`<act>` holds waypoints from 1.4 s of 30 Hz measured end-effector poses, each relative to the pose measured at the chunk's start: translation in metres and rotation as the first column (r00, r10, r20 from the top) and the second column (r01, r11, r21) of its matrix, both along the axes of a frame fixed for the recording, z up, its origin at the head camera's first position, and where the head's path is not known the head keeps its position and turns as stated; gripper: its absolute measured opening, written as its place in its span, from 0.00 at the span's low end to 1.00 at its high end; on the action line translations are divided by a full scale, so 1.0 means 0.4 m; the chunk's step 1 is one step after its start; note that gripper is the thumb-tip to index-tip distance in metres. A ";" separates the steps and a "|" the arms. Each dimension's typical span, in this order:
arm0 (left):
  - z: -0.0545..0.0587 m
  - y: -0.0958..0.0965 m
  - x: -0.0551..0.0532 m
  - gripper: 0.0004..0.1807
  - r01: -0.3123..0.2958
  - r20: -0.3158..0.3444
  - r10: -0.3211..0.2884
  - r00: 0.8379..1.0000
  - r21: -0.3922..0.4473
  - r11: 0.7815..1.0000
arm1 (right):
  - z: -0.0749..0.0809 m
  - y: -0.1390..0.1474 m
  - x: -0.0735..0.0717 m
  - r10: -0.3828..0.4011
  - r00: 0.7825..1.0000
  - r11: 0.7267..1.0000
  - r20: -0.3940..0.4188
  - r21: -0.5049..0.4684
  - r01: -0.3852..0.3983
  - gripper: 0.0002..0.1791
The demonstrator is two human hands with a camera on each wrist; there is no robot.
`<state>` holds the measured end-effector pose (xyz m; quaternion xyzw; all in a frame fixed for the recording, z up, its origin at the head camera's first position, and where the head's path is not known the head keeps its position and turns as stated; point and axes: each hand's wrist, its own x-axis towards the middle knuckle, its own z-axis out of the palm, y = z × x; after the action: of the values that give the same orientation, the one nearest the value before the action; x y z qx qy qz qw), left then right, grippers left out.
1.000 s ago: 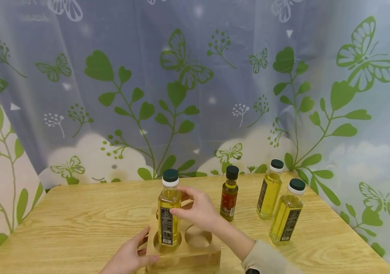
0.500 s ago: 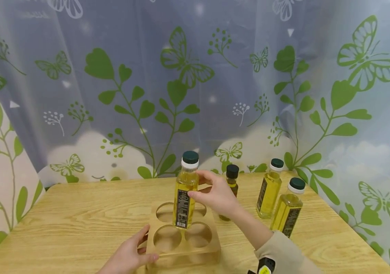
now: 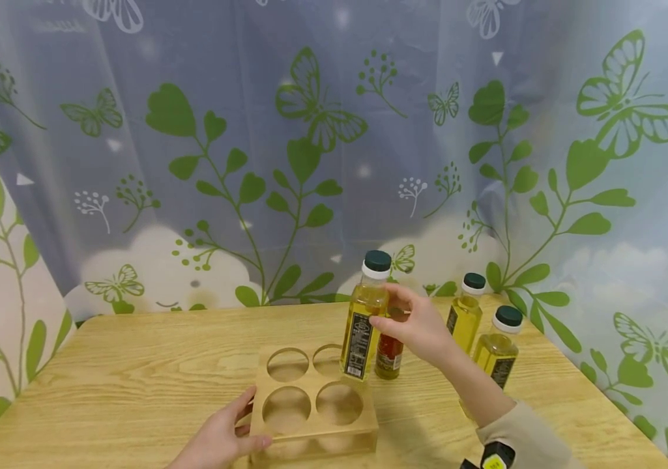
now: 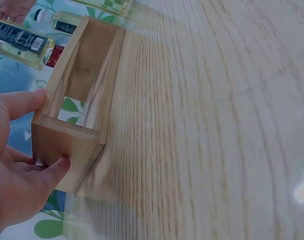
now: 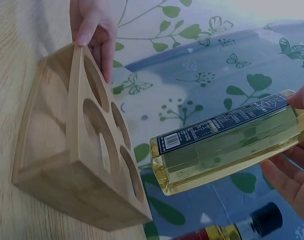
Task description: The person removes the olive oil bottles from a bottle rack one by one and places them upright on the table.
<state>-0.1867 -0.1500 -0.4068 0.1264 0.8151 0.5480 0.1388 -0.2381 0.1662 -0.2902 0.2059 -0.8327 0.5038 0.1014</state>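
Note:
My right hand (image 3: 418,329) grips an oil bottle (image 3: 363,326) with a dark green cap, a white collar and a black label. The bottle is held up, slightly tilted, over the back right corner of a wooden bottle rack (image 3: 313,426). In the right wrist view the bottle's base (image 5: 164,167) hangs apart from the rack's top. My left hand (image 3: 225,430) holds the rack by its left side, thumb at the front corner; the left wrist view shows the fingers (image 4: 57,170) against its end. Round holes are in the rack's top.
Behind the held bottle stands a smaller bottle (image 3: 389,357) with a red label, partly hidden. Two more green-capped oil bottles, a rear one (image 3: 467,319) and a front one (image 3: 498,355), stand on the right of the wooden table (image 3: 152,378). A patterned curtain (image 3: 222,163) hangs behind.
My right hand has lifted the oil bottle out of the rack's front left hole and carried it up and to the right. My left hand has stayed on the rack.

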 end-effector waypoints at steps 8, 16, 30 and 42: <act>0.003 -0.003 0.005 0.54 -0.009 -0.001 0.009 1.000 -0.007 1.000 | -0.015 0.066 0.002 -0.047 0.997 0.999 -0.068 0.010 0.048 0.27; 0.001 -0.004 0.004 0.55 0.002 0.002 -0.002 1.000 -0.004 1.000 | -0.037 0.119 0.018 -0.076 0.996 0.995 -0.037 0.062 0.079 0.29; 0.005 -0.007 0.008 0.56 0.000 0.006 0.000 1.000 -0.005 1.000 | -0.088 0.156 0.035 -0.145 0.989 0.983 0.029 0.118 0.140 0.33; 0.004 -0.007 0.009 0.56 0.010 -0.003 -0.010 1.000 0.009 1.000 | -0.141 0.158 0.048 -0.181 0.977 0.977 0.113 0.133 0.165 0.35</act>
<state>-0.1833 -0.1527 -0.4053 0.1318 0.8123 0.5507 0.1398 -0.2188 0.2293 -0.3467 0.1065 -0.8816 0.4528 0.0799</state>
